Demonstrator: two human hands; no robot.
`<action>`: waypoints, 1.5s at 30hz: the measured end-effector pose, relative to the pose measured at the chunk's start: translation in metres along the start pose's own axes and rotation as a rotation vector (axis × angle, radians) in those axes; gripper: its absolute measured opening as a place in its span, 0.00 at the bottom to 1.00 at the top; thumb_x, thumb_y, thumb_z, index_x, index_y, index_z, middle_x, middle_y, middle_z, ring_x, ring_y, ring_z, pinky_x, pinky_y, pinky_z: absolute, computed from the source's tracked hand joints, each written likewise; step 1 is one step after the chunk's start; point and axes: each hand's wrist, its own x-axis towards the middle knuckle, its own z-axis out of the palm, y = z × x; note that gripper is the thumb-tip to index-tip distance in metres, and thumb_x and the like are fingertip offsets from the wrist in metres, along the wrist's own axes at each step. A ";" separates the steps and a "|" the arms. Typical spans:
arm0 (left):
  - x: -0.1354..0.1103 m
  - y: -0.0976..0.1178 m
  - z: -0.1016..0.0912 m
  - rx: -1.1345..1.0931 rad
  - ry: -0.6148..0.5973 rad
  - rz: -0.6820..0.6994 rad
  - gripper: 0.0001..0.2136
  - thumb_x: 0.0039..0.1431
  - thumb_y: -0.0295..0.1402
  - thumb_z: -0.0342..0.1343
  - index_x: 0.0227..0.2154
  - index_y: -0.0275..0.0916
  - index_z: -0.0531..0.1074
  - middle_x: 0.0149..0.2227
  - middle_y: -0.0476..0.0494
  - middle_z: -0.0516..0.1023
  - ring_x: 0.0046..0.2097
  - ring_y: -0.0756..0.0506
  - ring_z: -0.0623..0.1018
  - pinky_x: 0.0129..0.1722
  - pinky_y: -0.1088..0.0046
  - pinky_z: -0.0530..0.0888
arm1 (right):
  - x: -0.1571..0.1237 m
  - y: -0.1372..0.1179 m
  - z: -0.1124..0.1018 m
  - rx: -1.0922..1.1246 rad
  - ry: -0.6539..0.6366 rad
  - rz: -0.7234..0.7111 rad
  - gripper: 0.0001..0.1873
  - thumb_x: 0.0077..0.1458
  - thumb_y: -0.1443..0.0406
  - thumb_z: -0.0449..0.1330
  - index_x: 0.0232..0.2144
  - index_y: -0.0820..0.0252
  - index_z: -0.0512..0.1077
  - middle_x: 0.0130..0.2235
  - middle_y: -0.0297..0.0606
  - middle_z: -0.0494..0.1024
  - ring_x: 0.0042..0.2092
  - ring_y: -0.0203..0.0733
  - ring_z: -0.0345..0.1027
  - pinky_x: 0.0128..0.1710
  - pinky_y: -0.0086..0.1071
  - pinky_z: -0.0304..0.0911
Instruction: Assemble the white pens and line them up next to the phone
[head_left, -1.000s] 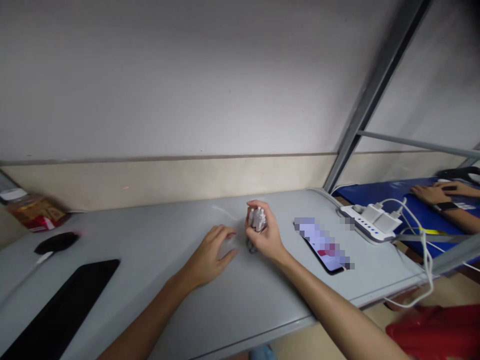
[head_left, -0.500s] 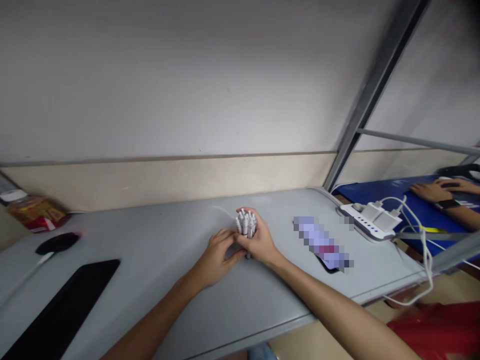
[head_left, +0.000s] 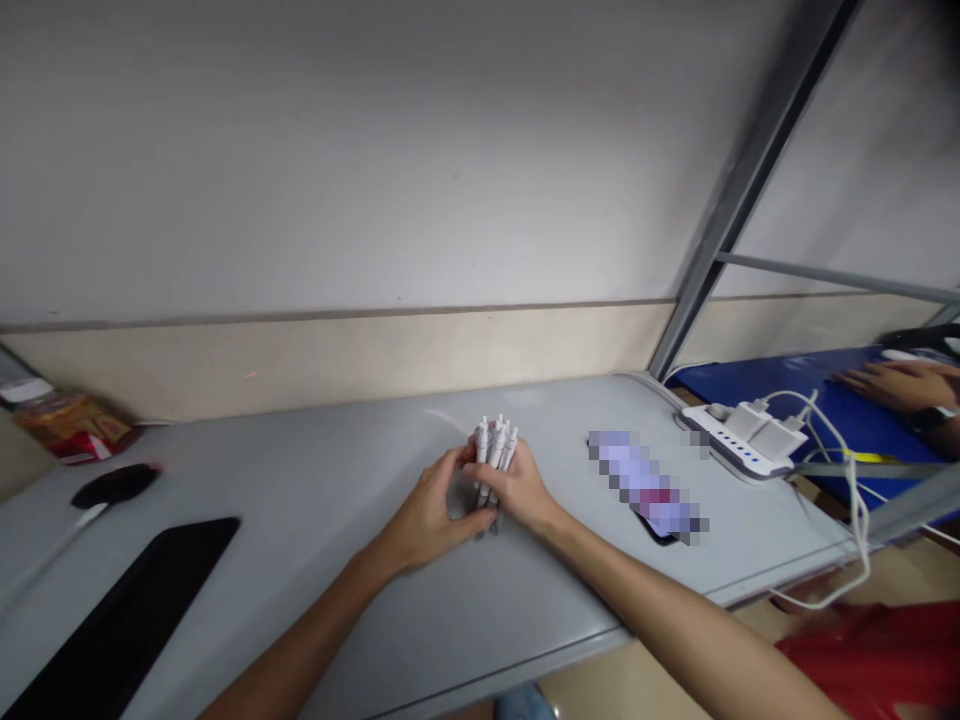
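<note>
Both hands clasp the bundle of pens (head_left: 494,452): right hand (head_left: 517,492) wrapped round it, left hand (head_left: 427,512) pressed alongside. Pens stand upright, ends skyward, over the grey desk (head_left: 315,500), plain wall (head_left: 375,180) beyond.

office: desk (head_left: 315,560), keyboard (head_left: 120,630), mouse (head_left: 112,485), power strip (head_left: 739,455)

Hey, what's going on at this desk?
A person holds a bundle of white pens, or things like pens, upright on the grey desk. The right hand wraps it from one side and the left hand presses in from the other. A phone lies to the right, a white power strip beyond it, and a black keyboard at the left. Another person's hand rests on a blue surface at far right.
</note>
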 end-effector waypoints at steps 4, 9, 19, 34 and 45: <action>0.002 0.006 0.002 -0.294 -0.080 -0.145 0.32 0.52 0.37 0.61 0.59 0.41 0.55 0.44 0.42 0.77 0.41 0.45 0.77 0.39 0.68 0.75 | 0.000 -0.002 0.005 0.262 0.034 0.189 0.12 0.43 0.65 0.63 0.33 0.58 0.68 0.30 0.32 0.73 0.29 0.37 0.68 0.30 0.32 0.66; 0.003 0.003 0.004 -0.348 -0.120 -0.218 0.30 0.52 0.38 0.62 0.57 0.38 0.59 0.35 0.45 0.78 0.34 0.47 0.77 0.31 0.72 0.73 | 0.002 0.004 0.006 0.355 0.164 0.276 0.16 0.40 0.64 0.67 0.34 0.60 0.69 0.30 0.33 0.74 0.28 0.37 0.69 0.28 0.31 0.67; 0.004 -0.002 0.004 -0.099 -0.028 -0.105 0.28 0.47 0.41 0.65 0.51 0.39 0.66 0.42 0.44 0.77 0.41 0.43 0.76 0.40 0.67 0.73 | 0.004 0.010 0.007 0.315 0.062 0.300 0.17 0.45 0.56 0.67 0.31 0.62 0.71 0.24 0.32 0.73 0.24 0.33 0.67 0.25 0.27 0.65; 0.003 0.004 0.006 -0.126 0.055 0.026 0.16 0.53 0.29 0.56 0.46 0.38 0.70 0.45 0.43 0.77 0.47 0.43 0.76 0.49 0.63 0.73 | -0.004 -0.003 0.008 -0.068 -0.107 -0.090 0.15 0.49 0.58 0.64 0.39 0.57 0.70 0.37 0.35 0.73 0.38 0.38 0.67 0.40 0.32 0.65; 0.006 0.005 0.005 -0.232 0.049 0.021 0.14 0.46 0.29 0.60 0.38 0.36 0.71 0.38 0.44 0.77 0.40 0.44 0.77 0.42 0.68 0.75 | -0.007 0.003 0.010 -0.255 -0.192 -0.163 0.20 0.42 0.63 0.69 0.40 0.57 0.70 0.37 0.35 0.72 0.40 0.40 0.66 0.42 0.33 0.64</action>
